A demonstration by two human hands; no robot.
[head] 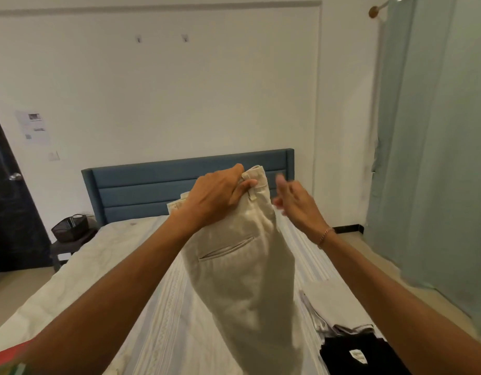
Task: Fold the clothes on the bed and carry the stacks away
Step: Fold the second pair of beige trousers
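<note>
A pair of cream trousers [242,280] hangs in the air above the bed [163,307], waistband up and a back pocket showing. My left hand [217,196] grips the waistband at its top. My right hand [296,204] is just to the right of the waistband, blurred, fingers loosely spread, holding nothing. A folded pale garment [334,304] and a folded black garment [364,355] lie on the bed's right side, near its edge.
A blue headboard [142,185] stands against the white wall. A dark basket [70,227] sits on a small table left of the bed, by a dark door [6,201]. A pale green curtain [434,158] hangs at the right. Something red [9,355] shows at the lower left.
</note>
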